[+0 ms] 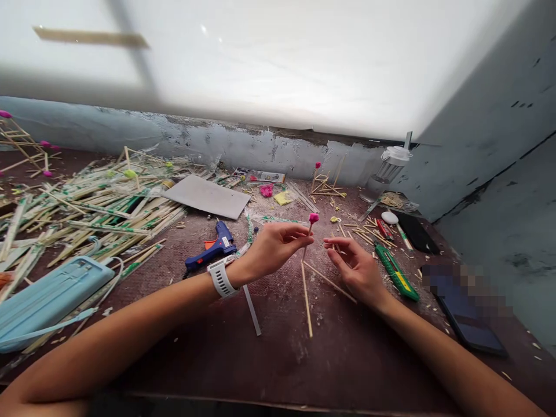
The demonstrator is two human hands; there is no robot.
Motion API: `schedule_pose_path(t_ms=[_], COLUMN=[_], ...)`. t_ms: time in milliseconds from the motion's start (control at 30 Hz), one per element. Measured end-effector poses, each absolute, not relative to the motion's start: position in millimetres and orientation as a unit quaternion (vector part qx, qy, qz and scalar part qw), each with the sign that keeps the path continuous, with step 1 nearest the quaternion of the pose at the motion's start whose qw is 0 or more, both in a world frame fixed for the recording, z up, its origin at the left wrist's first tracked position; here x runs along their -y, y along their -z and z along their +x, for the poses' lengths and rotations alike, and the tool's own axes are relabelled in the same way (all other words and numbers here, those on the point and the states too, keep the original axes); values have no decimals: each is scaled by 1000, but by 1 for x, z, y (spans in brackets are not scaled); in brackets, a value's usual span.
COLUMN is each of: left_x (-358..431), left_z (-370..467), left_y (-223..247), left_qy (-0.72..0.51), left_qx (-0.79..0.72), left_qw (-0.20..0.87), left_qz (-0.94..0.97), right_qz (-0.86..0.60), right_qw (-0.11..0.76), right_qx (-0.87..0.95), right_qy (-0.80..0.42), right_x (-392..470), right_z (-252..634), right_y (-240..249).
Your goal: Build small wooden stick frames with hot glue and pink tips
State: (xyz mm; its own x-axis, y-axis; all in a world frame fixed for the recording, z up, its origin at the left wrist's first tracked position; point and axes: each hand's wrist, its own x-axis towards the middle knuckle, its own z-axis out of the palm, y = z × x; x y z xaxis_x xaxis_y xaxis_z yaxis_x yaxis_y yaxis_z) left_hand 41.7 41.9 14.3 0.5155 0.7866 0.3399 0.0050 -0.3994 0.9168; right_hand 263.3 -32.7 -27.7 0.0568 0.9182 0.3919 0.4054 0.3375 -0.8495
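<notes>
Near the middle of the table, my left hand (271,252) pinches a thin wooden stick figure (306,298) just below its pink ball head (313,218). Two stick legs spread downward from it, one toward me and one to the right. My right hand (360,275), a little to the right, has its thumb and fingers closed on a short wooden stick piece (338,249). A small gap separates the two hands. Left of my left wrist lies a blue glue gun (212,246), and a clear glue stick (252,311) is in front of it.
Piled chopsticks and wrappers (91,202) cover the left side, with a light blue power bank (52,304) in front. A grey board (208,196) lies behind. To the right are a green utility knife (395,271), a phone (467,313) and cut stick pieces (367,231). Another stick figure (325,184) stands behind.
</notes>
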Motion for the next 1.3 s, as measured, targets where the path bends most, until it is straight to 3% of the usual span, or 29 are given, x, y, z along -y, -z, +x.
schedule_pose_path(t_ms=[133,367,667,967,1300], left_x=[-51,-58,-61,-60,-60], left_z=[35,32,34,30,28], left_y=[-13,-7,10,4,3], left_qy=[-406,-390,-321,-292,-261], left_qx=[-274,-285,-283,-294,-293], left_qw=[388,357,381,327,359], left_qz=[781,799,820,850,847], right_qz=[-558,-572,-531,-558,-564], right_qw=[443,345,391,392,455], right_qx=[667,722,740,715,669], right_qy=[-219,-179,-131,-151,-169], right_x=[26,27,25,23,27], right_z=[274,276,275,282,276], right_y=[27,24,29,33,27])
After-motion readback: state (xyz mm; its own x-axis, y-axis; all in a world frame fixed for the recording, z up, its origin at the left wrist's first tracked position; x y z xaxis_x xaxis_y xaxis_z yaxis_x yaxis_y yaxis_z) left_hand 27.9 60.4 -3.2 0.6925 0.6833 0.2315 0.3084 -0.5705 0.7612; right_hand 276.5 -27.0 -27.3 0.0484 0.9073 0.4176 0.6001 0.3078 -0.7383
